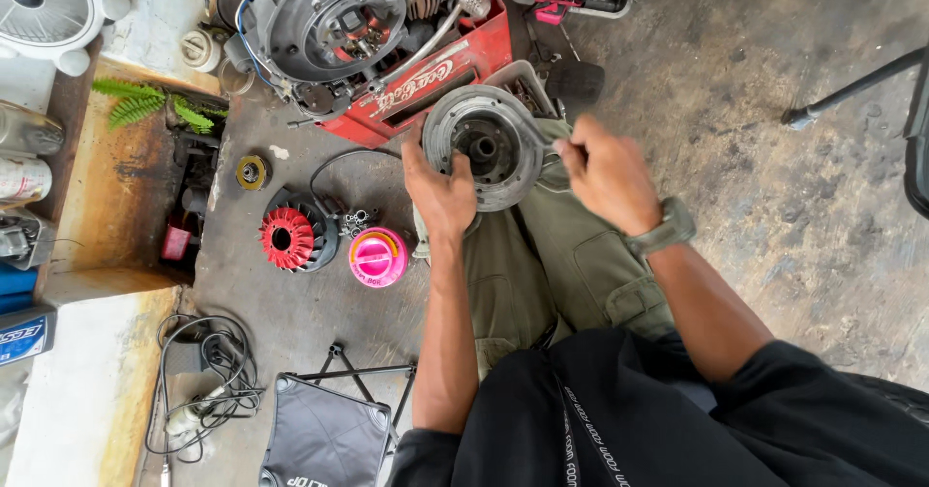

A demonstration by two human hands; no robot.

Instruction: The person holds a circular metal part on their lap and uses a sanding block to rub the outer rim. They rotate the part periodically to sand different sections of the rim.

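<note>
head view, steeply down, close

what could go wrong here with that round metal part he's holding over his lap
1. The round grey metal flywheel-like disc rests on the knees, steadied mainly by the left hand; it might slip onto the concrete floor.
2. The right hand works at its rim, so fingers could get pinched.
3. The small loose metal parts beside the pink round lidded tub could scatter.

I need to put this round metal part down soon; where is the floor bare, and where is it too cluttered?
Bare concrete floor lies right of the right hand, between the tool tray and the black stand leg. A smaller patch sits between the pink round tin and the folding stool. Crowded: around the red fan wheel, the red crate and the cable coil.
</note>
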